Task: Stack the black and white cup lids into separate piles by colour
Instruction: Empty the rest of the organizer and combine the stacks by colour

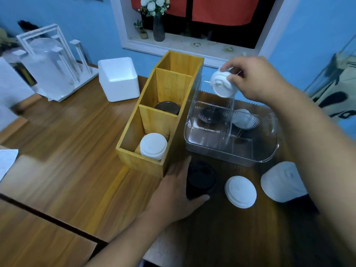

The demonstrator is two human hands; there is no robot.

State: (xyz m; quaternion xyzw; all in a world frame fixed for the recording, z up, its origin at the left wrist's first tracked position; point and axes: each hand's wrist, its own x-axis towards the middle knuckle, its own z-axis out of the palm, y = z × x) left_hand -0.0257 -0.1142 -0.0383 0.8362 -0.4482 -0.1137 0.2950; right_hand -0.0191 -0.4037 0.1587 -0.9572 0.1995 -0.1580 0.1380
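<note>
- Up right of the wooden box (140,160), level with its far end, the right hand (256,79) pinches the held white lids (223,84) between curled fingertips and thumb; they hang tilted in the air, open side towards the camera.
- Just right of the box's near corner, the left hand (177,189) clasps the black lid stack (200,180), with the fingers along its left side and the thumb hooked round its near edge. The stack stands on the table (77,151).
- Further right of the box, a single white lid (240,191) lies flat on the table. Beyond it, the tilted white lids (281,182) are partly hidden by the right forearm.
- Inside the box, the near compartment holds the boxed white stack (153,146) and the middle one holds the boxed black lid (167,106).
- Touching the box's right wall sits the clear tray (231,157), with a dark lid (210,116) and a pale lid (242,118) blurred behind its ribbed walls.
- Left of the box's far end stands a white foam tub (119,79).
</note>
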